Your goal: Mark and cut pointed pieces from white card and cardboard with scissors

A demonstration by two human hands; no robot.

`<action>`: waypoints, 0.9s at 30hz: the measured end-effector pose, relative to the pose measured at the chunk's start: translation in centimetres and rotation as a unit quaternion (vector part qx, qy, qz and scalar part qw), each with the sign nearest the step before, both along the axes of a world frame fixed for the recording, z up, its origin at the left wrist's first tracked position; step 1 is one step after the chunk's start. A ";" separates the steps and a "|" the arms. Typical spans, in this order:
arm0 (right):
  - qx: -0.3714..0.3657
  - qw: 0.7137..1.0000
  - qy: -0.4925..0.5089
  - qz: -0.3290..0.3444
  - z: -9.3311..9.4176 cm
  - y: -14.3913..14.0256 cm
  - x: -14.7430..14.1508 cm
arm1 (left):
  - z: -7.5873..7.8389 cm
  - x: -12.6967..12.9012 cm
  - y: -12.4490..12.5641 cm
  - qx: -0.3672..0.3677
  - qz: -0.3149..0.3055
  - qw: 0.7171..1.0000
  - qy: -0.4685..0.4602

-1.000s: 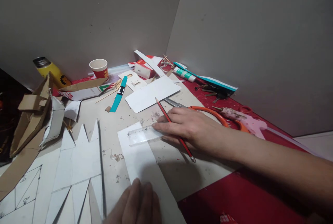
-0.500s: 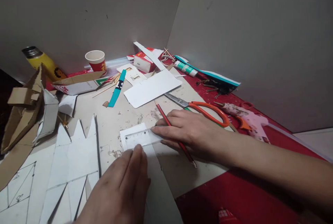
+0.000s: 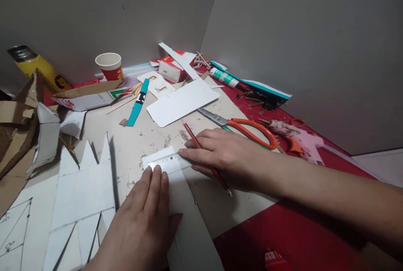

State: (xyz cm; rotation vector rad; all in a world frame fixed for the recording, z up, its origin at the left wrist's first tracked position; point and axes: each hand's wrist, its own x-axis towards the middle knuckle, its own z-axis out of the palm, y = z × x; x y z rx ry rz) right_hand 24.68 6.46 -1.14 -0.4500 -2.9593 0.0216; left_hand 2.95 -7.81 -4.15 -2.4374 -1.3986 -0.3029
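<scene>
My right hand (image 3: 226, 153) holds a red pencil (image 3: 192, 134) between its fingers, and its fingertips press the right end of a clear plastic ruler (image 3: 165, 162). The ruler lies across the top of a white card strip (image 3: 189, 229) on the worktable. My left hand (image 3: 143, 216) lies flat on the strip, fingers together, its fingertips touching the ruler's lower edge.
Orange-handled scissors (image 3: 248, 128) lie just behind my right hand. A white card sheet (image 3: 181, 103), a teal strip (image 3: 137, 105), a paper cup (image 3: 109, 65), a yellow flask (image 3: 37, 67), a glue tube (image 3: 224, 78) and cardboard scraps (image 3: 19, 128) lie around. Zigzag-cut white card (image 3: 85, 183) lies left.
My left hand has slid forward up the strip until its fingertips reach the ruler. My right hand has stayed on the ruler's right end with the pencil.
</scene>
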 end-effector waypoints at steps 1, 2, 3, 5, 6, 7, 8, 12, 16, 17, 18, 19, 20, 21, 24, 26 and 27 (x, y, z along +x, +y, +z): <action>-0.002 1.000 -0.002 0.000 0.0 0.0 0.0 | -0.2 0.0 -0.1 -0.002 0.003 1.000 -0.002; -0.006 1.000 -0.005 0.001 0.1 0.1 0.0 | -0.4 0.0 -0.2 -0.003 0.006 1.000 -0.004; -0.009 1.000 -0.009 0.004 0.1 0.1 0.0 | -0.4 0.0 -0.3 -0.005 0.009 1.000 -0.004; -0.016 1.000 -0.016 0.008 0.3 0.1 0.0 | -0.2 0.0 -0.3 -0.011 0.005 1.000 0.001; -0.019 1.000 -0.018 0.011 0.3 0.1 0.0 | 0.0 0.0 -0.2 -0.014 0.003 1.000 0.005; -0.021 0.999 -0.020 0.013 0.4 0.2 0.0 | 0.3 0.0 -0.1 -0.017 0.000 1.000 0.010; -0.022 0.999 -0.021 0.015 0.4 0.2 0.0 | 0.6 0.0 0.0 -0.018 -0.003 1.000 0.016; -0.021 0.999 -0.024 0.014 0.6 0.3 -0.1 | 1.3 0.2 0.5 -0.007 -0.021 0.998 0.052; -0.018 0.999 -0.025 0.011 0.7 0.4 -0.2 | 1.4 0.4 0.6 0.008 -0.022 0.996 0.081; -0.017 0.999 -0.026 0.011 0.7 0.5 -0.2 | 1.4 0.4 0.6 0.010 -0.022 0.996 0.087; -0.015 0.999 -0.027 0.012 0.7 0.5 -0.3 | 1.4 0.4 0.5 0.013 -0.021 0.996 0.090; -0.013 0.999 -0.026 0.012 0.7 0.6 -0.3 | 1.5 0.4 0.5 0.016 -0.021 0.996 0.090; -0.010 1.000 -0.024 0.013 0.7 0.6 -0.4 | 1.5 0.4 0.5 0.019 -0.022 0.996 0.089; -0.008 1.000 -0.021 0.013 0.6 0.7 -0.4 | 1.5 0.4 0.5 0.021 -0.026 0.995 0.089; -0.007 1.000 -0.014 0.019 0.7 0.8 -0.7 | 1.6 0.4 0.6 0.022 -0.033 0.995 0.094; -0.009 1.000 -0.015 0.022 0.7 0.9 -0.8 | 1.7 0.4 0.7 0.020 -0.038 0.994 0.098; -0.009 1.000 -0.017 0.022 0.7 0.9 -0.8 | 1.8 0.4 0.7 0.018 -0.038 0.994 0.098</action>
